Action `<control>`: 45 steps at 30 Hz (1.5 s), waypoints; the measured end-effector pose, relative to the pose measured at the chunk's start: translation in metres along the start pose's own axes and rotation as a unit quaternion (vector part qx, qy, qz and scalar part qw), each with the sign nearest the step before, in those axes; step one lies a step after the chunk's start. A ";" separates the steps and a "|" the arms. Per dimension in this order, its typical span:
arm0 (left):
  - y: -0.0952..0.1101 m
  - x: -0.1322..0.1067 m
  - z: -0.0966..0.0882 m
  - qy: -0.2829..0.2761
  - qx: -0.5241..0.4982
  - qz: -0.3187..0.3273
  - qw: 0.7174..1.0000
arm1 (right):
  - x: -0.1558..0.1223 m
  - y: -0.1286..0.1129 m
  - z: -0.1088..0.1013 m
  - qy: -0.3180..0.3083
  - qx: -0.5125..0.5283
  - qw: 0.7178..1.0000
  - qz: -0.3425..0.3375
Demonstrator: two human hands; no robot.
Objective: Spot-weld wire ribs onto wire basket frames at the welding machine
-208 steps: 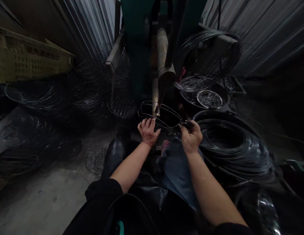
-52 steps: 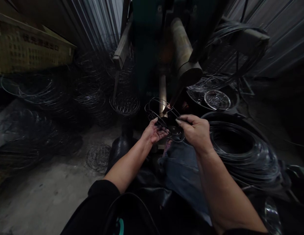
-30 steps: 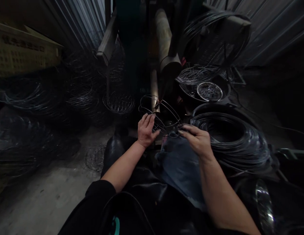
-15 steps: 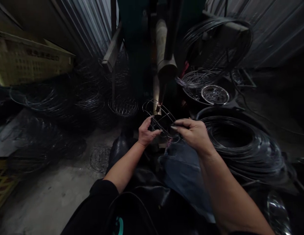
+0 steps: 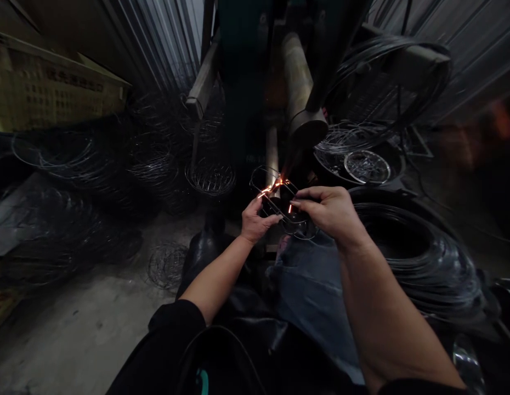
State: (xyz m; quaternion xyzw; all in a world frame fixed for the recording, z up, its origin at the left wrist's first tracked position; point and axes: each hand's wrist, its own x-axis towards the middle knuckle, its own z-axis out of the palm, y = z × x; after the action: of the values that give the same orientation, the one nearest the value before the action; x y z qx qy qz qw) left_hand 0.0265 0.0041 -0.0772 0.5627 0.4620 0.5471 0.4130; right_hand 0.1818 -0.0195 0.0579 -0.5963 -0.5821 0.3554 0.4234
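Both of my hands hold a round wire frame (image 5: 296, 221) at the electrodes of a spot welder (image 5: 307, 127). My left hand (image 5: 257, 220) grips its left side, with thumb and fingers closed around the wire. On the right, my right hand (image 5: 327, 208) pinches the frame's rim or a small piece by it; the fingertips hide which. Bright orange sparks (image 5: 275, 186) fly where the upper and lower electrodes meet the wire, and one glowing streak falls between my hands. The lower electrode arm (image 5: 272, 151) passes behind the frame.
Stacked wire racks (image 5: 150, 159) fill the left side, below a yellow crate (image 5: 66, 82). One wire piece (image 5: 167, 265) lies on the floor. A large coil of wire (image 5: 431, 269) is close by my right arm. Behind it stands a basin (image 5: 397, 170) with wire rings and a round dish (image 5: 367, 167).
Sparks have appeared at the electrode tips. My view has shifted, so the welder looks farther right; both hands still hold the wire frame.
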 end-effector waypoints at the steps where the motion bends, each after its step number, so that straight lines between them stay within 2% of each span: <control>1: 0.000 -0.001 0.001 -0.001 -0.008 -0.002 1.000 | -0.002 -0.001 -0.002 -0.003 -0.007 1.000 -0.010; 6: 0.002 -0.004 0.001 0.011 -0.067 -0.036 0.997 | -0.023 0.010 -0.026 0.054 -0.004 0.996 -0.069; 9: 0.006 -0.006 -0.001 0.019 -0.130 -0.098 0.987 | -0.036 0.027 -0.038 0.018 -0.004 0.999 -0.046; 13: 0.013 -0.006 -0.003 0.048 -0.161 -0.139 0.976 | -0.036 0.038 -0.033 -0.037 0.014 0.999 -0.034; 19: 0.019 -0.003 -0.010 0.044 -0.170 -0.155 0.972 | -0.016 0.015 -0.019 -0.069 -0.046 0.995 -0.062; 25: 0.013 0.002 -0.016 0.026 -0.192 -0.150 0.970 | -0.005 -0.005 -0.017 -0.111 -0.109 0.985 -0.078; 32: 0.009 0.004 -0.023 0.016 -0.172 -0.131 0.976 | -0.001 -0.010 -0.011 -0.109 -0.073 0.990 -0.055; 39: 0.025 0.000 -0.021 0.033 -0.145 -0.127 0.981 | 0.002 -0.004 -0.011 -0.075 -0.070 0.993 -0.062; 45: 0.038 -0.003 -0.031 0.068 -0.087 -0.099 0.989 | -0.003 0.010 -0.013 -0.064 -0.047 0.996 -0.050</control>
State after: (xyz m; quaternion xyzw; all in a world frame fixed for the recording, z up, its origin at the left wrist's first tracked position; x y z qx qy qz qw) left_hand -0.0016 -0.0089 -0.0394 0.4378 0.4932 0.5788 0.4796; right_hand 0.1977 -0.0234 0.0534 -0.5619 -0.6529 0.3432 0.3744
